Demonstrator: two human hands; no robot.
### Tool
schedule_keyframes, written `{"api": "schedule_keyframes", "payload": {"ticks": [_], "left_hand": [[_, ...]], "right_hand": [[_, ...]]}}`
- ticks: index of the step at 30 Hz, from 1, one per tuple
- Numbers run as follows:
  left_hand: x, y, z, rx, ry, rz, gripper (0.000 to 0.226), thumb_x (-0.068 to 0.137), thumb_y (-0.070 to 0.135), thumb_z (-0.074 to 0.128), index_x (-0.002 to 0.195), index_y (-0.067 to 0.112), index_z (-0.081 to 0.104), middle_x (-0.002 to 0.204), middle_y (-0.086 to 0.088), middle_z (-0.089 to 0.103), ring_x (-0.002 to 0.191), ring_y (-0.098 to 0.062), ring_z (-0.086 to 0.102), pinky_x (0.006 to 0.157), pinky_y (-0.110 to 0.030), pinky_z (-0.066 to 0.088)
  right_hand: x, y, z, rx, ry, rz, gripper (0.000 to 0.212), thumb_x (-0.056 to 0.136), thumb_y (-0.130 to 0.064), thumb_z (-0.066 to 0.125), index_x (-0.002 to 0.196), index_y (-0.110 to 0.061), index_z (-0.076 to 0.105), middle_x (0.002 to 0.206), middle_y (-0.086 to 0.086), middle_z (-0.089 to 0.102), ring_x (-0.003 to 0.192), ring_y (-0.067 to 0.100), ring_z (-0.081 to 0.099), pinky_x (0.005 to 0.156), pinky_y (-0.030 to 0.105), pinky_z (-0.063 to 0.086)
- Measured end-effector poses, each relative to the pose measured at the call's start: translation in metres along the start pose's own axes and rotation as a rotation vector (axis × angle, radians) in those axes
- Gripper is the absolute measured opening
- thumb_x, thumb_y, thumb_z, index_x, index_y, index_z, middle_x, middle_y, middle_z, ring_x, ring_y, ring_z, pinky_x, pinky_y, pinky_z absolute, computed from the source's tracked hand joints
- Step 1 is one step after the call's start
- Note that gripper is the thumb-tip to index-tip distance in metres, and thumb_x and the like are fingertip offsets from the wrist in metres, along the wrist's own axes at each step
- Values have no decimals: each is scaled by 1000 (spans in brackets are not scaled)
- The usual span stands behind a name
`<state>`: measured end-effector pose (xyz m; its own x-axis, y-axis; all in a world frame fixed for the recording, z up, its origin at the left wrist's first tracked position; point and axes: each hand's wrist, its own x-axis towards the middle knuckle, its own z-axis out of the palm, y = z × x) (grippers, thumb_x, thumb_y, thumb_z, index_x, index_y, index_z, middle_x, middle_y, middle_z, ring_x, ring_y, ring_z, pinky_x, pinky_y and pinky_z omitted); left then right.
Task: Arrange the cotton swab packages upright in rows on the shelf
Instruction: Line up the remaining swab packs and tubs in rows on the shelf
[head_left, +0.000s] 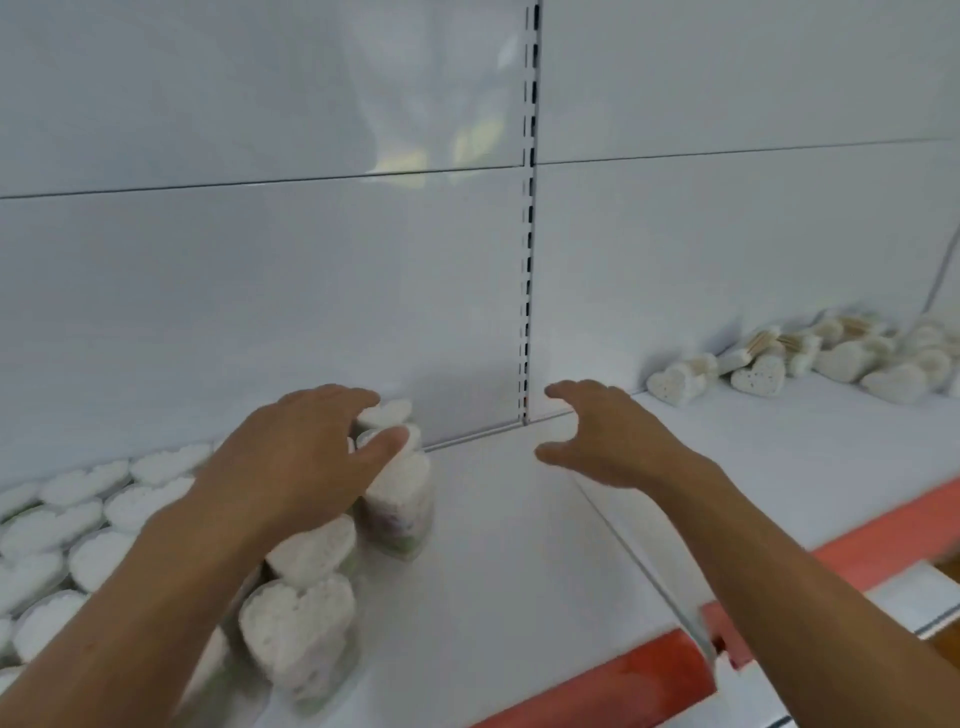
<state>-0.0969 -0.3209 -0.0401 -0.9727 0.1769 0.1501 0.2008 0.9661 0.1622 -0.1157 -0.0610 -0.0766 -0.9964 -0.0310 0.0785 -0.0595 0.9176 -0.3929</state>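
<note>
Several heart-shaped cotton swab packages (298, 631) stand upright in rows at the left of the white shelf (493, 545). My left hand (306, 457) lies over the rightmost upright packages (400, 504), fingers and thumb touching their tops near the back wall. My right hand (608, 436) hovers above the bare shelf, fingers loosely curved, holding nothing. A loose pile of more packages (769, 371) lies on its sides far to the right, against the back panel.
A slotted upright post (529, 260) runs down the white back panel between the two shelf sections. A seam (623, 540) splits the shelf boards. A red strip (623, 686) lines the shelf's front edge.
</note>
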Motion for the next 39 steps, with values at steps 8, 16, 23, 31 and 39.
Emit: {"api": "schedule_keyframes", "payload": {"ticks": [8,16,23,31,39], "left_hand": [[31,114,11,-35,32,37,60,94,66,35,148,41,36,155,19,37,142,-8,36,111,-28,30],[71,227,76,-290,45,54,56,94,63,43,147,43,37,151,23,39,138,-1,38,107,-21,29],[119,299,132,-1012,155,-96,64,88,50,63,145,31,42,143,15,49,125,1,46,104,-20,36],[153,366,159,-1391,266,-122,35,85,32,76,116,42,61,107,18,67,103,-4,64,83,-19,52],[162,361,182,-1148,312,-21,42,70,37,75,109,44,62,105,29,64,97,-1,60,81,-21,48]], "right_hand": [[58,169,-55,-226,130,45,69,88,-23,64,150,-19,33,154,1,37,146,22,22,115,33,24],[90,242,-61,-380,214,-230,40,91,-34,60,130,-28,55,130,-3,55,117,22,48,98,35,36],[67,279,-61,217,382,-369,22,82,-31,77,102,-26,69,97,-9,67,88,5,60,79,20,44],[41,289,-78,727,144,-241,22,85,-27,75,104,-32,68,102,-17,70,95,-3,65,82,15,51],[84,335,-100,194,384,-52,52,86,-36,71,133,-24,55,133,-3,54,125,15,47,106,28,33]]}}
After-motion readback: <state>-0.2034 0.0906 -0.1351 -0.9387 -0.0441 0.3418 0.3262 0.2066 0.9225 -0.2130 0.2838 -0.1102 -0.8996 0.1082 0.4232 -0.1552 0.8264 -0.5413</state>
